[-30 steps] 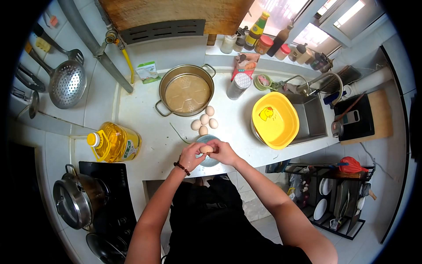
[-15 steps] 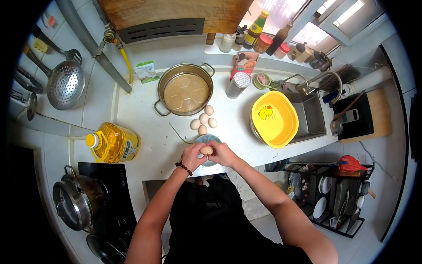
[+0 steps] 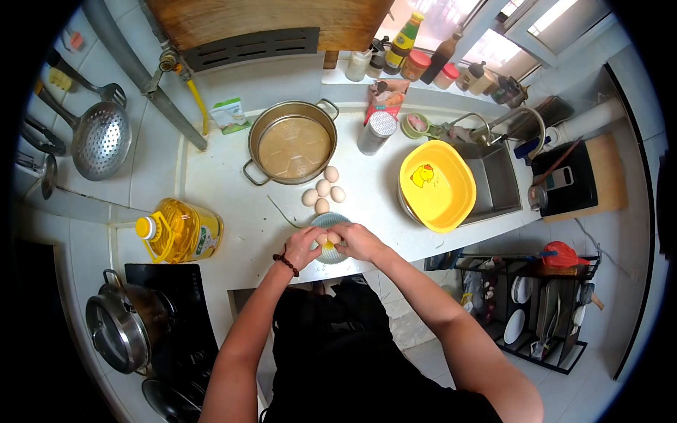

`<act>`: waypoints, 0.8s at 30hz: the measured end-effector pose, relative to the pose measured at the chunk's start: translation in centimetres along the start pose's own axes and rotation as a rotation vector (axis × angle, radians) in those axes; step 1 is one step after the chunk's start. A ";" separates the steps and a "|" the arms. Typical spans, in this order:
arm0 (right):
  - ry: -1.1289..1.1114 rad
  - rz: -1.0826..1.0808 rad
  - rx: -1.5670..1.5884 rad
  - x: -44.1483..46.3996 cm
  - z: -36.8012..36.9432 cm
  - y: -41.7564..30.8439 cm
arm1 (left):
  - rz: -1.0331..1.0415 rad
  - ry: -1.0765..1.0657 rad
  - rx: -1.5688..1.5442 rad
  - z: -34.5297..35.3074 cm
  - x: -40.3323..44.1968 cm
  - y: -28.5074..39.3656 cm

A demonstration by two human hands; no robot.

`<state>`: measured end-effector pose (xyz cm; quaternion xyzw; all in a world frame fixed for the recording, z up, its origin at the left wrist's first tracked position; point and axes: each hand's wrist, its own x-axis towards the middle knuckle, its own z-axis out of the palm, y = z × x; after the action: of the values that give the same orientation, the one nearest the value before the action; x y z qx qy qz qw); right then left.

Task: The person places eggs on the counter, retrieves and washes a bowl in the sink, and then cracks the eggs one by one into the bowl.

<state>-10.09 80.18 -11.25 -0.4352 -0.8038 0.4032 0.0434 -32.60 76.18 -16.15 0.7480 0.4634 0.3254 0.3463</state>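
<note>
An egg is split in two halves over a light blue ribbed bowl near the counter's front edge, with yellow yolk showing below the shell. My left hand, with a beaded bracelet on the wrist, holds one half. The other half is in the fingers of my right hand. Just behind the bowl, several whole eggs lie together on the counter. Beyond them stands a two-handled metal pot with brownish contents.
A yellow basin sits beside the sink on the right. A metal canister stands behind. At left are an oil jug and a lidded pot by the black stove. A green stem lies left of the eggs.
The egg in my hands has gone from whole-looking to parted in two, with yolk now visible. My hands have moved slightly apart. The whole view has shifted a little.
</note>
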 end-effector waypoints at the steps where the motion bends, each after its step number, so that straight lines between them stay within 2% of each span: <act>1: -0.002 0.001 -0.008 0.0 -0.2 -0.2 | 0.001 -0.002 0.000 -0.2 0.0 0.1; 6: 0.086 -0.066 -0.032 -0.3 -1.3 -1.1 | -0.049 0.003 -0.018 -1.5 0.6 1.2; 13: 0.176 -0.114 0.005 -1.1 -2.4 -2.5 | -0.008 0.011 0.008 -2.4 1.5 3.1; 16: 0.204 -0.051 0.086 -1.7 -1.4 -2.0 | -0.013 0.024 -0.045 -1.6 1.3 3.2; 18: 0.209 0.012 0.157 -2.1 -0.5 -1.4 | -0.142 0.003 -0.111 -0.8 0.8 3.4; 24: 0.292 0.140 0.362 -4.6 0.3 -0.4 | -0.251 -0.056 -0.150 1.6 1.3 4.9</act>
<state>-7.65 76.51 -9.94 -0.5288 -0.6715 0.4754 0.2082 -28.51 75.37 -12.77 0.6652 0.5177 0.2921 0.4518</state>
